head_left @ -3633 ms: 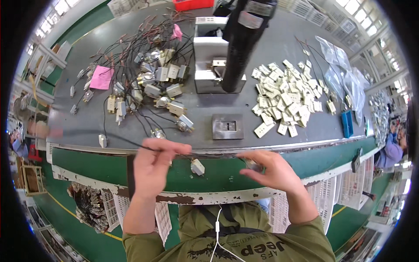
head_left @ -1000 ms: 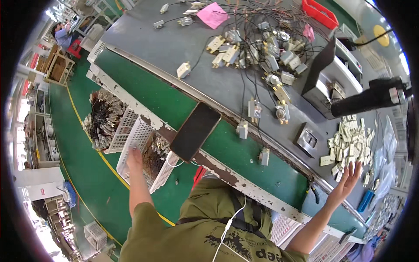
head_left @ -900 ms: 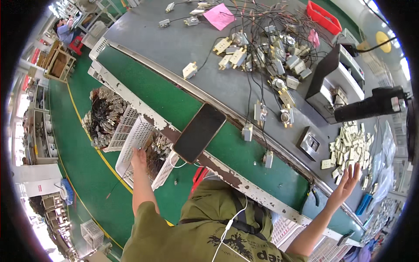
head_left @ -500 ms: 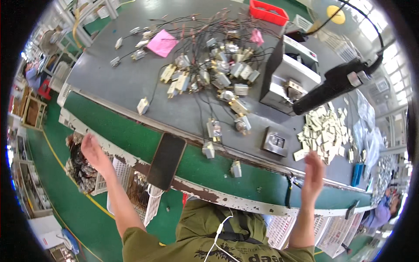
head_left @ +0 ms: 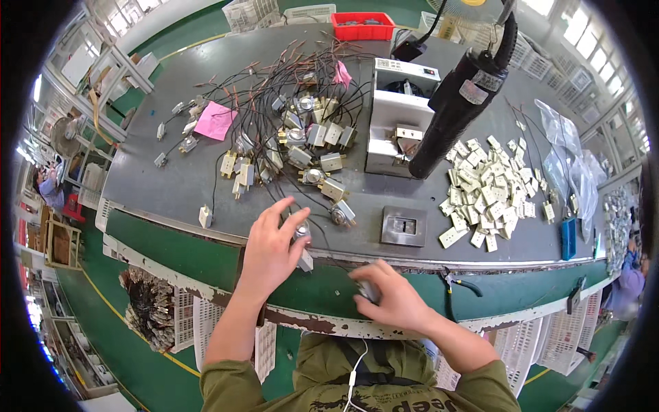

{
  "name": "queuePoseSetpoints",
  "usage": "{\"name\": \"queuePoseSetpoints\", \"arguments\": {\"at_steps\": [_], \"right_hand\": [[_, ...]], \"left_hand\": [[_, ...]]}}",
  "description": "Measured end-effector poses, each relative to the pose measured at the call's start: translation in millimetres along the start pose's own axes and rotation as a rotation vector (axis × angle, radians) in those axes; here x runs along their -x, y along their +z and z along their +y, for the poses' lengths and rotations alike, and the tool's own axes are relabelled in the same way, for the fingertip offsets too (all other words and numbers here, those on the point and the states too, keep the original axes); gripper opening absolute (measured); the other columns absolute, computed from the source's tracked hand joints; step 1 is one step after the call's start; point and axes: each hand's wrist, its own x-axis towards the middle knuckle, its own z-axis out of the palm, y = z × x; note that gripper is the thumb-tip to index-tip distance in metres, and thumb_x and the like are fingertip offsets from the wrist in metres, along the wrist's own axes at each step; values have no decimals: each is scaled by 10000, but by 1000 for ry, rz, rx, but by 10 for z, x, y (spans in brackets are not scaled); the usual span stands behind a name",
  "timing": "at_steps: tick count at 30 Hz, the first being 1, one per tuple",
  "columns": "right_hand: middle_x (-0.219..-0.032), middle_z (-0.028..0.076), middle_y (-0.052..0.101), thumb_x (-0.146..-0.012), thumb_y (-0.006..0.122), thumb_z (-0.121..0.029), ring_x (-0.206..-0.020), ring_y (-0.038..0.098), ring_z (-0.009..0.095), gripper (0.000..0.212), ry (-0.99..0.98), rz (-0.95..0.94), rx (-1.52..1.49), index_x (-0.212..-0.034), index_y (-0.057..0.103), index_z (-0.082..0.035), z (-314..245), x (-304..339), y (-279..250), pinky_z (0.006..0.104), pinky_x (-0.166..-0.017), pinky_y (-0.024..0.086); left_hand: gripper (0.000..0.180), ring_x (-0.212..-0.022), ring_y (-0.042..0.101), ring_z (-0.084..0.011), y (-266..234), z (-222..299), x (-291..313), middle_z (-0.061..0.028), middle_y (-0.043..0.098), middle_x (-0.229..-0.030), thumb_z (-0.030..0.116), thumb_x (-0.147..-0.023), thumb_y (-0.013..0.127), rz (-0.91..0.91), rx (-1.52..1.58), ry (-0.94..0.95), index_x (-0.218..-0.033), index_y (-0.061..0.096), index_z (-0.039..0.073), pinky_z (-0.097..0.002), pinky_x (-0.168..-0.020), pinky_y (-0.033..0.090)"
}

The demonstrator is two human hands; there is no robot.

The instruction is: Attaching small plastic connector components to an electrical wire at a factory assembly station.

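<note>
Both hands have come together since the earlier frame, leaving their wide-apart places at lower left and lower right for the lower middle. Fingers of the right hand [head_left: 395, 296] close around a small grey metal part [head_left: 368, 291], over the green strip along the bench edge. Left of it, the left hand [head_left: 270, 250] bends its fingers beside a grey-white block with a dark wire [head_left: 305, 261]; whether they grip anything, I cannot tell. Just beyond sits a square steel fixture [head_left: 391, 237]. Cream rectangular plastic blocks [head_left: 484, 196] heap right of centre; black-wired metal-and-cream assemblies [head_left: 299, 157] pile up at upper left of centre.
</note>
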Motion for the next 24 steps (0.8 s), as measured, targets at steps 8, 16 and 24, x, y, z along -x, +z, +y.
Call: {"name": "queuePoseSetpoints", "arguments": {"at_steps": [8,16,24], "right_hand": [[-913,125,527,-751,672,-72,-748,553,192,283,-151,27,-409,-989,535,-7,146,864,-773,301,-630,462],[-909,169,557,-761,713,-122,-654,572,199,355,-228,12,-559,-1057,604,41,226,1014,-1004,294,-580,478],[-1013,128,598,-837,660,-36,-882,584,224,501,-107,11,-85,-1322,536,-8,202,621,-916,304,-718,483]], "left_hand": [[432,-1126,545,-368,43,-107,-34,-156,514,-1293,45,-835,655,182,171,-177,-1246,524,68,-408,-955,445],[444,-1155,567,-257,-29,229,55,-143,537,-1312,206,-965,561,-105,1185,-223,-1344,426,16,-368,-961,452],[346,-972,653,-381,-92,240,65,-169,646,-922,286,-1028,417,-32,1463,24,-1279,369,53,-475,-855,523]]}}
